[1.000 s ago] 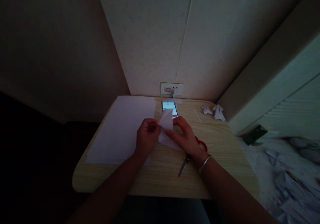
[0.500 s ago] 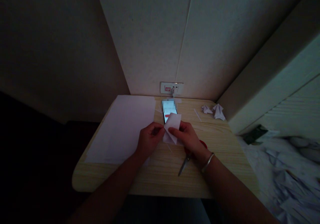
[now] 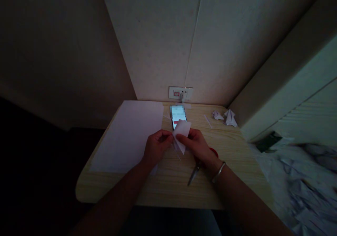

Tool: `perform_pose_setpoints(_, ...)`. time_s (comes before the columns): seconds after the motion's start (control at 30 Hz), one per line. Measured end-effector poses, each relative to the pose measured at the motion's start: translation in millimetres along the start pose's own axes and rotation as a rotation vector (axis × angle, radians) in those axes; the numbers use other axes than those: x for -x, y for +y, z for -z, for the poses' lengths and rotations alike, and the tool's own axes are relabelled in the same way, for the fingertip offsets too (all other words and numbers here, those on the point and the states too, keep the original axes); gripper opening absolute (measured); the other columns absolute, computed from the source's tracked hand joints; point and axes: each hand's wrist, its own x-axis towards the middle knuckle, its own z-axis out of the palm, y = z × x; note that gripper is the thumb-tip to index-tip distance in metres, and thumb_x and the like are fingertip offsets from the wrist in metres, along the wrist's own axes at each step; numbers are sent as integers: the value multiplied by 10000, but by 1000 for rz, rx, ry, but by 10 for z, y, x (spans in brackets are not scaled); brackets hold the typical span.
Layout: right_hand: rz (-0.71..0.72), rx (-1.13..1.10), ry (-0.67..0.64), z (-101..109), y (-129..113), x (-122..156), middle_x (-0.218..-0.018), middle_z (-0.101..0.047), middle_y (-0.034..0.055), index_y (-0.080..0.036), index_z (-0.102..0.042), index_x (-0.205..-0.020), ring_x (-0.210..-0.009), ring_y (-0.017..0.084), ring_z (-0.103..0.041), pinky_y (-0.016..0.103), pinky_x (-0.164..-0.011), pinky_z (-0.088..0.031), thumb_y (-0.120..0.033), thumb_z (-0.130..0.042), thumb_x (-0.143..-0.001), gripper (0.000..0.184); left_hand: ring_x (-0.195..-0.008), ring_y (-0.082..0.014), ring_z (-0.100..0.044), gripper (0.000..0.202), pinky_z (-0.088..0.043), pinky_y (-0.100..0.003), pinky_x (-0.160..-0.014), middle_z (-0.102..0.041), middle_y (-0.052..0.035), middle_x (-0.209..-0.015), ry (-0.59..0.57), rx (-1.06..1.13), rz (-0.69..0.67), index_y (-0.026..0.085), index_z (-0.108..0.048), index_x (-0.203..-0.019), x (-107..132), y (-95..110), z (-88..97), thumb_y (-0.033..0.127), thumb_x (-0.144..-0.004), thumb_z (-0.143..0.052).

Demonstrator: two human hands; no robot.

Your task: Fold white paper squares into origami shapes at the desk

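Note:
A small folded piece of white paper [image 3: 182, 129] is held up between my hands over the table. My left hand [image 3: 157, 146] pinches its left corner between thumb and fingers. With the thumb in front and fingers behind, my right hand [image 3: 197, 143] grips the paper's right side. Scissors [image 3: 194, 174] with red handles lie under my right wrist, blades toward the table's front edge; part of a handle is hidden. Just behind the paper lies a lit phone [image 3: 177, 113], its lower end covered.
White paper sheets [image 3: 129, 134] cover the left of the wooden table [image 3: 168, 190]. Two folded paper pieces [image 3: 217, 115] [image 3: 230, 118] sit at the back right, near a thin paper strip [image 3: 207, 121]. A wall socket [image 3: 180, 93] with a plug is behind. Crumpled papers [image 3: 310, 201] lie lower right.
The lower flap of the folded paper has swung slightly left and down, and the paper looks narrower at the bottom. Both hands stay nearly in place.

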Motion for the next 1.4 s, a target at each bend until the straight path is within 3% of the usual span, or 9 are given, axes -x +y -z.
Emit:
perform_pose_setpoints(0.3,28,185,19,-10,-55,14,-637,-639,11,-145,-642,-686,-555,129,-536,235,-509,-403,-353,-663,-705,210,-546,-103,-594,151,-500,-221,-557,-654,8,-641,-55,104,79,157,-656,-724,-9,37,-7,295,-677,-693)
perform_pose_setpoints(0.5,82,165,62,-9,-18,-15,-738,-669,18,-156,-668,-807,-621,147,-568,250,-568,-436,-388,-655,-718,249,-625,-124,-613,212,-521,-241,-580,-649,-1,-659,28,199,64,153,-627,-758,-37,-14,12,348,-697,-684)
perform_pose_setpoints(0.67,59,240,46,-10,4,-31,-681,-645,8,-147,-668,-752,-569,130,-527,224,-493,-387,-413,-635,-732,269,-700,-149,-630,275,-530,-278,-625,-663,-8,-733,31,245,112,155,-631,-814,-58,-43,10,351,-644,-722)
perform_pose_setpoints(0.9,58,274,-16,-11,5,-35,-672,-626,6,-145,-656,-748,-569,128,-515,237,-516,-394,-428,-605,-751,287,-639,-104,-602,214,-506,-235,-640,-653,-1,-695,15,223,129,137,-650,-745,-60,-41,5,310,-643,-724)
perform_pose_setpoints(1.2,217,321,129,-23,37,-44,-685,-556,-19,-191,-606,-986,-585,109,-492,217,-526,-392,-401,-622,-762,308,-613,-110,-611,219,-508,-260,-625,-619,21,-696,224,429,69,155,-524,-774,-104,-36,15,290,-687,-672)
perform_pose_setpoints(1.3,233,327,108,-37,38,-35,-724,-588,0,-190,-604,-1059,-627,118,-519,227,-564,-407,-409,-545,-820,330,-577,-105,-589,204,-490,-237,-563,-593,38,-674,263,339,18,181,-476,-805,-101,-44,14,301,-732,-624)
perform_pose_setpoints(1.4,201,384,40,-63,40,-18,-716,-606,8,-183,-636,-991,-626,123,-528,229,-560,-400,-421,-509,-840,309,-540,-92,-542,185,-448,-198,-506,-538,56,-638,321,199,-57,199,-446,-834,-91,-60,14,312,-771,-578)
